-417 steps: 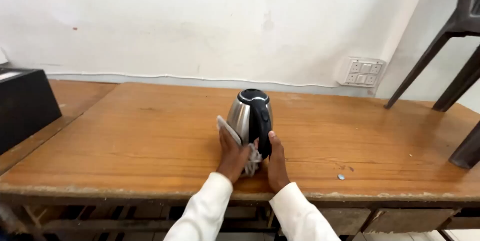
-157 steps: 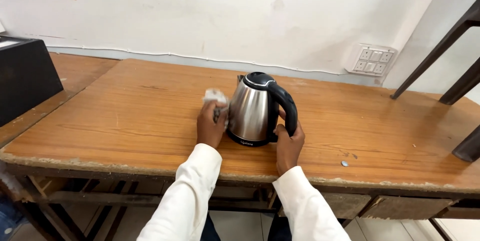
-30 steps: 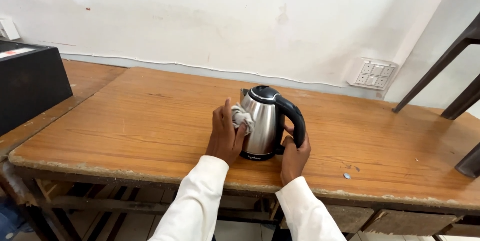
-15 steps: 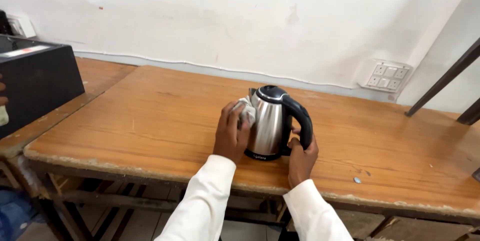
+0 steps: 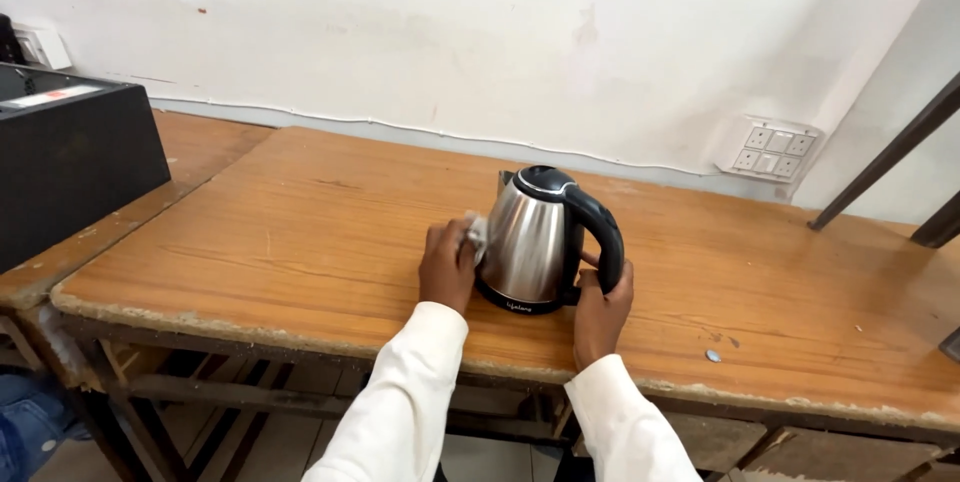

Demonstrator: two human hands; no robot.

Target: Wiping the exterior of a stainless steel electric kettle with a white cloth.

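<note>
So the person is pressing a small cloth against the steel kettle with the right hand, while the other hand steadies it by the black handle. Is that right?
Not quite: the hands are swapped. In the head view the left hand presses the small pale cloth against the side of the steel kettle, and the right hand steadies it at the base of the black handle. The kettle stands upright on the wooden table.

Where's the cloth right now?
The cloth is in the left hand, pressed against the left side of the steel kettle on the wooden table.
</note>
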